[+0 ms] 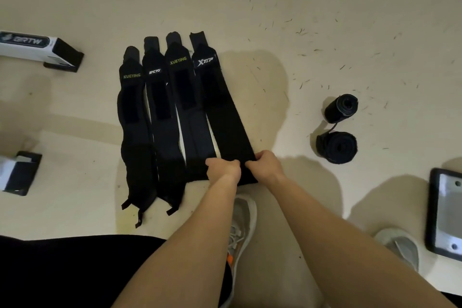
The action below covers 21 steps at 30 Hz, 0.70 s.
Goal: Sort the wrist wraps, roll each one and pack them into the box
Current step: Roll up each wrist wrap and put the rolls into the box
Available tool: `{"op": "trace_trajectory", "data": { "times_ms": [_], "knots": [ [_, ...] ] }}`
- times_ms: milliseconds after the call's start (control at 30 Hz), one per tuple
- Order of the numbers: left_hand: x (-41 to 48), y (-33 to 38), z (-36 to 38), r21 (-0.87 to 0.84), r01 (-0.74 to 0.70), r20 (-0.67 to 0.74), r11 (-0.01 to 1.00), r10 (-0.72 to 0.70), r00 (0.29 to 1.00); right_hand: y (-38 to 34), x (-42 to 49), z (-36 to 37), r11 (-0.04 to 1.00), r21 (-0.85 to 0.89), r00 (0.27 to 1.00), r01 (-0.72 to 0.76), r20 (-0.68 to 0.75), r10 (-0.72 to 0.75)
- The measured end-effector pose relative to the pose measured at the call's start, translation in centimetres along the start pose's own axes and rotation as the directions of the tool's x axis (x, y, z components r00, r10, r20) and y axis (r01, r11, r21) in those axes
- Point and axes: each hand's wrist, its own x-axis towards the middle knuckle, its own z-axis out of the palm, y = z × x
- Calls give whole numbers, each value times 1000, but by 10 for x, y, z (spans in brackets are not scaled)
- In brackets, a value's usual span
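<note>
Several black wrist wraps lie flat side by side on the beige floor. From left: a XUEYING wrap [132, 120], a wrap with white lettering [160, 112], a second XUEYING wrap [187, 107], and an XTEP wrap [225, 117]. My left hand [223, 167] and my right hand [265, 164] both pinch the near end of the XTEP wrap, fingers curled over its edge. Two rolled black wraps, one [341, 107] behind the other [336, 147], rest on the floor to the right. A white and black box [30, 46] lies at the far left.
A second white and black box piece [17, 172] sits at the left edge. A black-framed metal plate [447, 210] lies at the right edge. Grey sneakers [241, 227] are under my arms. Small debris is scattered over the floor at the upper right.
</note>
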Motion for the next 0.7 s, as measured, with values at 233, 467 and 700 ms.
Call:
{"op": "trace_trajectory", "data": {
  "times_ms": [233,467,700],
  "knots": [
    [-46,37,-17,-150,-318,-68,936,311,948,-18,-21,-46,957,267,990,114,-112,-87],
    [-116,86,-61,146,-679,54,720,679,732,-62,-72,-105,908,323,952,266,-233,-197],
    [-183,133,-121,46,-824,142,564,813,564,-113,-151,-172,859,269,883,435,-314,-349]
  ]
}}
